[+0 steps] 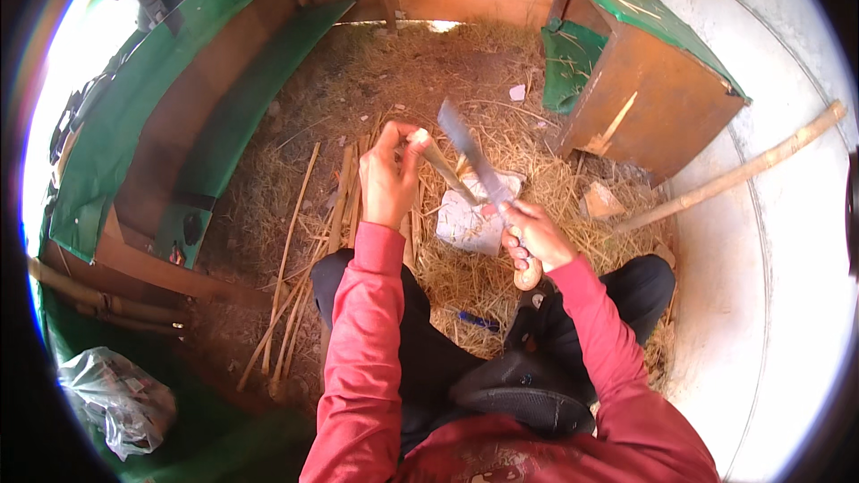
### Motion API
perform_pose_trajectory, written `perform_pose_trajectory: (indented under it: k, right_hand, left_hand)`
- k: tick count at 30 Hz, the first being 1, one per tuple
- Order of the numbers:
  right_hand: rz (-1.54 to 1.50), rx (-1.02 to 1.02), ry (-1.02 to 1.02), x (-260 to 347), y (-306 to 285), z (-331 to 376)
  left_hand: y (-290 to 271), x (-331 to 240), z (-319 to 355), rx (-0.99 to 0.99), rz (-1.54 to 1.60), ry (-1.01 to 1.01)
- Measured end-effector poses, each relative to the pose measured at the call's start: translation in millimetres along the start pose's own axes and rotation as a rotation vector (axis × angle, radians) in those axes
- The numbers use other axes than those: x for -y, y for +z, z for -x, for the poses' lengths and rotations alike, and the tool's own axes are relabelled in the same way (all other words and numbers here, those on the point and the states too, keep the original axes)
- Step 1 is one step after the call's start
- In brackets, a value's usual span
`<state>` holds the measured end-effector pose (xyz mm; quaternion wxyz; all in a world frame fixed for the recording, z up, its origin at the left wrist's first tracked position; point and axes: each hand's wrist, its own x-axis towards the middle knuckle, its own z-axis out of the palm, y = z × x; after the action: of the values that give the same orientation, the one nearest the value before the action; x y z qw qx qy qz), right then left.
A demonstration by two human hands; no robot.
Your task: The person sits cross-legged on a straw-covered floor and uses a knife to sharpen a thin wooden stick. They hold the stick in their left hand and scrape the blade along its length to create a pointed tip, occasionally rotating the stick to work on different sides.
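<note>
My left hand (391, 174) grips the upper end of a short bamboo piece (445, 170) that slants down to the right. My right hand (532, 237) holds a large knife (472, 154) by its wooden handle, and the long blade crosses the bamboo piece just right of my left hand. Both arms wear red sleeves. I sit on a straw-covered floor with my knees apart. Several thin split bamboo strips (295, 286) lie on the ground left of my left arm.
A white block (470, 224) lies in the straw under the hands. A brown wooden box with a green top (649, 98) stands at the right. A long bamboo pole (734, 174) leans by it. A green bench (242, 116) runs along the left. A plastic bag (116, 398) sits at lower left.
</note>
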<state>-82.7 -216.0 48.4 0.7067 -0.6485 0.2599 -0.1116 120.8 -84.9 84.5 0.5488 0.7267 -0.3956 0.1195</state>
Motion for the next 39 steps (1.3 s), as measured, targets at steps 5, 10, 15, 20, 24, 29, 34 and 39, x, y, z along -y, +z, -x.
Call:
perform_pose_trajectory:
  k: [5,10,15,20,24,29,34,39]
  right_hand:
    - [-0.051,-0.452,-0.716,39,48,12]
    - [1.036,-0.41,-0.371,-115,26,-25]
    - [0.216,0.037,0.138,-58,-1,-37]
    - [0.178,-0.082,-0.104,23,1,-9]
    - [0.148,-0.482,-0.779,16,46,-4]
    - [1.003,-0.344,-0.129,-123,27,-38]
    - [0.435,0.002,0.161,-87,-6,-64]
    - [0.273,0.092,0.38,-29,-37,-46]
  left_hand:
    - [-4,0,5,0.001,-0.014,0.058]
    - [4,-12,10,0.066,-0.051,0.039]
    - [-12,-3,-6,0.1,0.041,-0.129]
    - [-9,-2,-2,0.036,0.02,-0.02]
    - [-4,6,3,0.073,-0.022,0.006]
    - [-4,-7,9,0.084,-0.09,0.071]
    - [-10,1,-5,0.099,-0.018,-0.008]
    - [12,-2,-7,0.094,0.071,-0.01]
